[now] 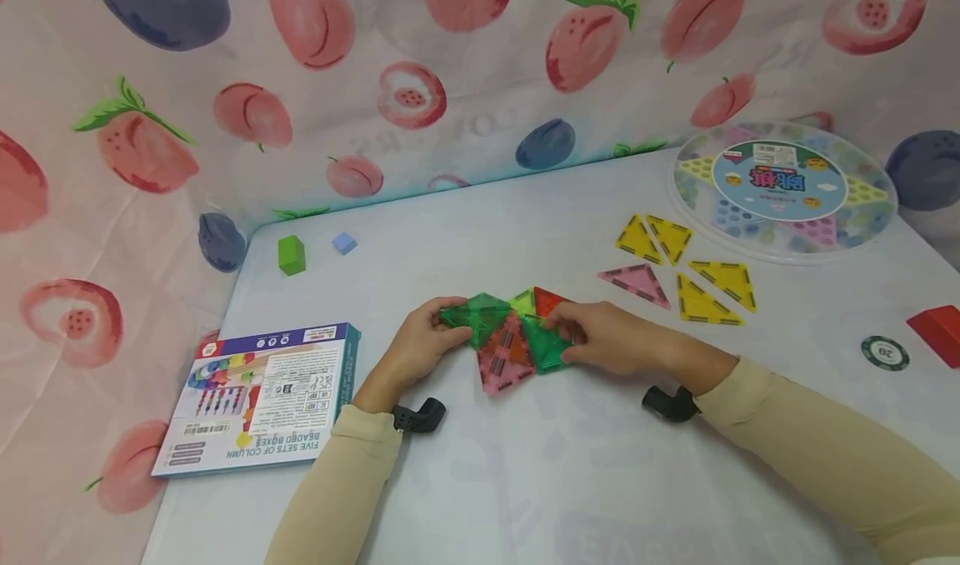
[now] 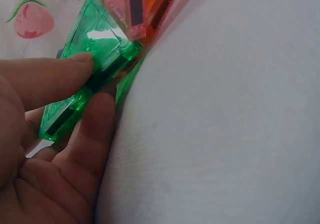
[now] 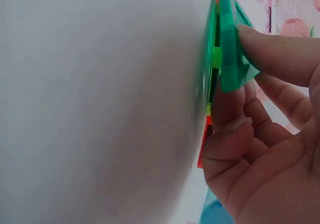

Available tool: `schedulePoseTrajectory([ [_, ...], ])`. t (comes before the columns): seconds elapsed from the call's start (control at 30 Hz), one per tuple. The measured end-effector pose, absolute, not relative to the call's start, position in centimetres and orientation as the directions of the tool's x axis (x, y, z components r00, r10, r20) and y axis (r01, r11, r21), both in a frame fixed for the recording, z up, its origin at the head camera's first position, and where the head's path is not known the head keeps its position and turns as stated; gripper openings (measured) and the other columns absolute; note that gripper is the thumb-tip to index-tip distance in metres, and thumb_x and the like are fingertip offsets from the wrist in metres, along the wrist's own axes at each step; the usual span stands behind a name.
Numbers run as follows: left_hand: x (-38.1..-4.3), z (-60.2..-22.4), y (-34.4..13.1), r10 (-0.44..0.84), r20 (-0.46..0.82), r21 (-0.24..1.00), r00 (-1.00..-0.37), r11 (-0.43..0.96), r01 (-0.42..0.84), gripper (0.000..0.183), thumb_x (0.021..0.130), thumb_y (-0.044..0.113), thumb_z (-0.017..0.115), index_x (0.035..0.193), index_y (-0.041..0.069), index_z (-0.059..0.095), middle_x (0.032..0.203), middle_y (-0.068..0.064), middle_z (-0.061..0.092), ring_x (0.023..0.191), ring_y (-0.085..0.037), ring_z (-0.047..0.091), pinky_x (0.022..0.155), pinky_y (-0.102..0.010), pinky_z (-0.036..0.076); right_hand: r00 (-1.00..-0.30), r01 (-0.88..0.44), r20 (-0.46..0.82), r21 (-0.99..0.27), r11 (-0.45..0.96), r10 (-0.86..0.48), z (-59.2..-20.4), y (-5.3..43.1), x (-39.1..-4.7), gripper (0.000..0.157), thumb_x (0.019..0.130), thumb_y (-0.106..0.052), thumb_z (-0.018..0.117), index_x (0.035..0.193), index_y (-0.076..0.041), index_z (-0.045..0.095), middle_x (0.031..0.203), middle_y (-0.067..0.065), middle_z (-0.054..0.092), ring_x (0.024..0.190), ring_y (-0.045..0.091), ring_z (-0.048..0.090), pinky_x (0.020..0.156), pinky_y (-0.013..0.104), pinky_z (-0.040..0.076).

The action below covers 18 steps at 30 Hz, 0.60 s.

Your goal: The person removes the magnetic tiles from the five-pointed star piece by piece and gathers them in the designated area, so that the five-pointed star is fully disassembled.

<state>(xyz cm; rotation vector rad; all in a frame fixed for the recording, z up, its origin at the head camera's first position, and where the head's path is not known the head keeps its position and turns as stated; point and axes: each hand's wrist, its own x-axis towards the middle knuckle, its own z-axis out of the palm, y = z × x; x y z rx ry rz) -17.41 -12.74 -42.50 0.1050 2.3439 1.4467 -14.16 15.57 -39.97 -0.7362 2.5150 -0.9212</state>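
Note:
In the head view my left hand point(image 1: 420, 344) pinches a translucent green triangular magnetic tile point(image 1: 486, 313) at the left of a small cluster. The left wrist view shows thumb and fingers on either side of this green tile point(image 2: 95, 32), its dark magnet strips along the edge. On the cluster's right, my right hand point(image 1: 611, 336) pinches another green magnetic tile point(image 1: 546, 350), tilted up in the right wrist view. Between them sits a pink tile point(image 1: 495, 372) overlapping orange. A light green tile point(image 1: 522, 302) and a red tile point(image 1: 547, 300) show behind, partly hidden.
Several yellow triangle tiles point(image 1: 708, 300) and a loose pink triangle tile point(image 1: 639, 283) lie right of the cluster. A round game board point(image 1: 862, 236) is behind them. A boxed toy point(image 1: 225, 457) lies left, small green point(image 1: 292, 255) and blue point(image 1: 344, 242) blocks behind it. Far right are a chip point(image 1: 885, 353) and red block point(image 1: 937, 332).

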Motion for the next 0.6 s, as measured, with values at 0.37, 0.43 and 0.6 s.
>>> schedulePoseTrajectory([
  [0.37,-17.5,-42.7,-12.8,0.266,-0.271,0.873,-0.925,0.472,-0.120,0.043,0.080,0.023,0.068,0.120,0.026,0.052,0.094,-0.001,0.062,0.080,-0.014,0.056,0.069,-0.028,0.045,-0.790,-0.328,-0.221,-0.636,0.698,-0.572,-39.5,16.2,-13.5,0.033,0.082,-0.018,0.065,0.112,-0.021,0.051,0.080,-0.005,0.050,0.075,0.012,0.047,0.068,0.027,0.042],
  [0.43,-17.5,-42.7,-12.8,0.265,-0.273,0.872,-0.925,0.474,-0.121,0.043,0.080,0.023,0.068,0.120,0.026,0.052,0.094,-0.001,0.062,0.080,-0.014,0.055,0.069,-0.028,0.045,-0.789,-0.320,-0.243,-0.620,0.716,-0.564,-39.5,16.5,-13.2,0.034,0.082,-0.019,0.066,0.112,-0.022,0.051,0.081,-0.006,0.050,0.076,0.011,0.047,0.069,0.026,0.042],
  [0.6,-17.5,-42.7,-12.9,0.263,-0.277,0.871,-0.924,0.475,-0.126,0.043,0.080,0.023,0.068,0.119,0.027,0.052,0.095,-0.001,0.061,0.081,-0.014,0.055,0.070,-0.028,0.045,-0.794,-0.304,-0.274,-0.593,0.745,-0.542,-39.5,18.0,-12.8,0.035,0.082,-0.021,0.066,0.113,-0.024,0.051,0.083,-0.007,0.052,0.078,0.011,0.048,0.072,0.026,0.043],
])
